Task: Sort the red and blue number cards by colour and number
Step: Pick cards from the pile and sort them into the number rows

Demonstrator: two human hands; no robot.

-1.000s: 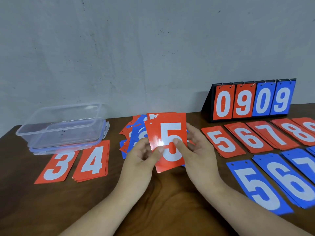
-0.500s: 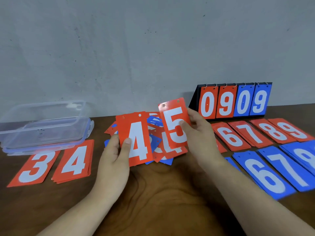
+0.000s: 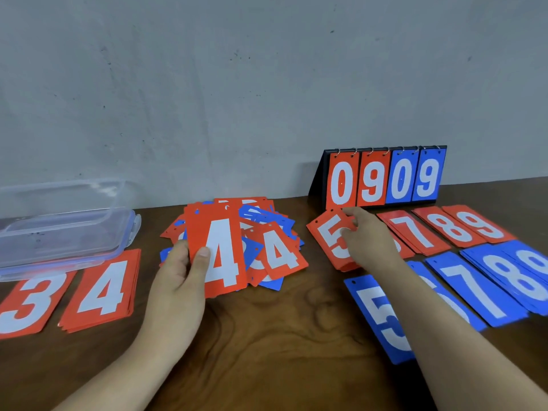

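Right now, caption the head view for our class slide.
Right hand sets a red 5 on its pile; left hand grips a red 4.

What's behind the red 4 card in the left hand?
The mixed pile of red and blue cards, a loose 4 showing at its edge. Whatever lies directly behind the red 4 card is covered.

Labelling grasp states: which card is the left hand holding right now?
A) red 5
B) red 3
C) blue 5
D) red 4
D: the left hand grips the red 4 with its thumb across the card's face, in front of the mixed heap; the right hand holds the red 5 at its pile.
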